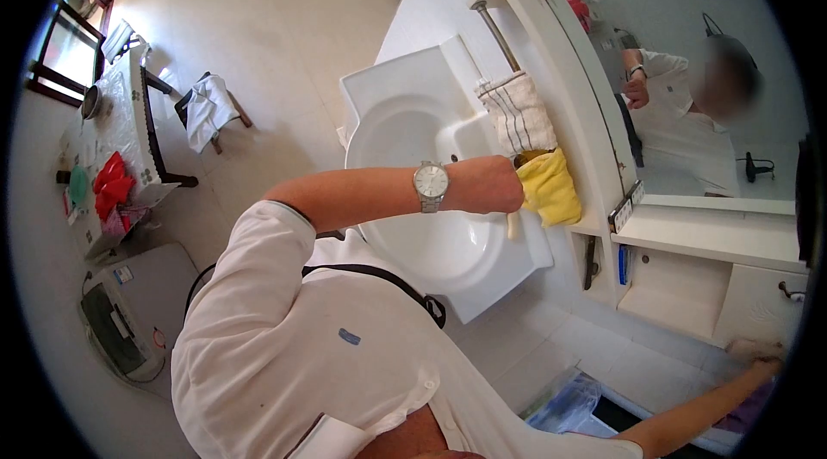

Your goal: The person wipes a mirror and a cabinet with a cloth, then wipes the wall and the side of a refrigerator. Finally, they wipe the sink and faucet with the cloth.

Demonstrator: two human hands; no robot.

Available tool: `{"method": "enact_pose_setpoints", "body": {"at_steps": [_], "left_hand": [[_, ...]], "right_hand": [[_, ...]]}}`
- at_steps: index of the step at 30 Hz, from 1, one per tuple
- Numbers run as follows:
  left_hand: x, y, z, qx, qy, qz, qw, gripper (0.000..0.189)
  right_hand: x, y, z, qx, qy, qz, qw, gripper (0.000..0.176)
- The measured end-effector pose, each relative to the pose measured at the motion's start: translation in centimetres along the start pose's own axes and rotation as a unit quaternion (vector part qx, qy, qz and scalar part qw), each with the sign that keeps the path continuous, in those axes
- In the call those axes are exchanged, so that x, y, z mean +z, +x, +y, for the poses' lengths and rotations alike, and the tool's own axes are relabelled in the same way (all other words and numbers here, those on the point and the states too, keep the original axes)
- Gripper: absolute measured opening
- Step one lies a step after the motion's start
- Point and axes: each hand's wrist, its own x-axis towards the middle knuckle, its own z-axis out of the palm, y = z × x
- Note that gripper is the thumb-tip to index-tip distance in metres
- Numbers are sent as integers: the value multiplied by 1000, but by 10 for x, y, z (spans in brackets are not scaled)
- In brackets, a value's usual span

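The left hand (487,184) is curled into a closed fist at the near edge of a yellow cloth (553,192). The back of the hand faces the camera, so the fingertips are hidden, but the fist seems to have a fold of the cloth bunched inside it. A silver wristwatch (430,184) sits on that wrist, and the bare forearm reaches across the body from a white shirt sleeve (258,287).

The yellow cloth hangs in a loose lump from a metal rail (497,33) at the side of a white washbasin (413,140), touching a striped towel (517,114) draped on the same rail. It looks soft, light and limp, and possibly damp. It would sag and fold rather than hold a shape, and would slide off the rail easily. The best hold is probably a gathered handful near its top edge, kept clear of the striped towel so that one is not dragged along.

The right hand (760,362) is far off at the lower right edge of the view, blurred, against a pale cabinet (758,308) — I cannot tell whether it is open or closed, or whether it holds anything.

Beyond the rail a wall mirror (689,158) reflects the person. A washing machine (129,321) stands at the lower left, and a table (121,127) stands further off on the tiled floor.
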Motion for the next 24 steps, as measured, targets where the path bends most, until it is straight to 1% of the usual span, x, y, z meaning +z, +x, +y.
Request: {"method": "enact_pose_setpoints", "body": {"at_steps": [7, 9, 11, 12, 13, 14, 15, 16, 18, 20, 21, 22, 23, 24], "left_hand": [[0, 2, 5, -12, 5, -4, 1000, 16], [3, 4, 6, -14, 10, -24, 1000, 16], [9, 5, 7, -17, 21, -32, 999, 16], [11, 6, 6, -18, 33, -41, 998, 16], [12, 7, 6, -18, 35, -41, 998, 16], [13, 7, 5, -18, 26, -48, 998, 16], [12, 9, 5, -18, 17, -54, 998, 17], [11, 11, 6, -18, 19, -55, 998, 17], [8, 16, 7, -20, 33, -75, 996, 15], [23, 14, 7, -18, 30, -67, 997, 14], [29, 32, 1, 16, 32, -43, 998, 12], [29, 37, 0, 40, 105, -16, 993, 9], [25, 36, 2, 31, 71, -24, 997, 7], [25, 39, 3, 9, 35, -85, 996, 6]], "right_hand": [[-11, 62, -38, -18, -2, -24, 1000, 54], [-14, 80, -50, -10, -2, -41, 999, 54], [-15, 93, -60, -1, -4, -61, 998, 55], [-17, 85, -59, 1, -3, -59, 998, 55], [-8, 52, -68, -121, -11, -8, 993, 47], [3, 19, -74, -238, -20, 45, 970, 43], [4, 10, -80, -260, -29, 62, 963, 42], [11, 0, -82, -258, -20, 57, 964, 42], [22, -2, -84, -219, -6, 32, 975, 41], [39, -5, -85, -188, 21, 0, 982, 41], [27, -9, -91, -172, 37, 0, 984, 41], [17, -11, -95, -148, 61, 1, 987, 42], [8, -16, -97, -126, 88, 11, 988, 43], [4, -23, -99, -120, 112, 26, 986, 44]]}}
